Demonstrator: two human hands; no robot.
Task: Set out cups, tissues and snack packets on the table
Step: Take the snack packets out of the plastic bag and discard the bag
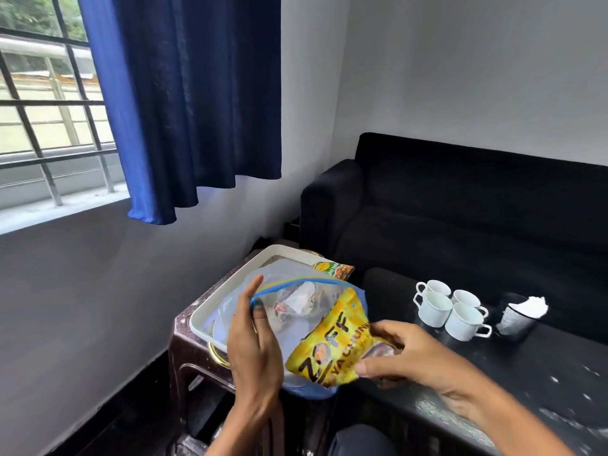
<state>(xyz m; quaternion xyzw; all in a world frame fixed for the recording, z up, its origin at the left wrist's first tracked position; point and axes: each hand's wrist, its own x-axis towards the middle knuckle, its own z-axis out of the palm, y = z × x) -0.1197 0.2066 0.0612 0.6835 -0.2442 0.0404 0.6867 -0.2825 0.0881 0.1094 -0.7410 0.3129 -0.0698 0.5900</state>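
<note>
We held the clear zip bag (289,301) above the white tray (210,311), our left hand (253,343) pinching its blue-edged mouth, thumb inside the opening. Our right hand (404,350) had a closed grip on the yellow snack packet (332,343), fingers curled round its right end, the packet's other end against the bag just right of the left hand. Another snack packet (332,268) lay at the tray's far corner. Right of the tray, on the black table (493,383), four white cups (450,311) stood clustered, the tissue holder (519,315) just beyond them.
</note>
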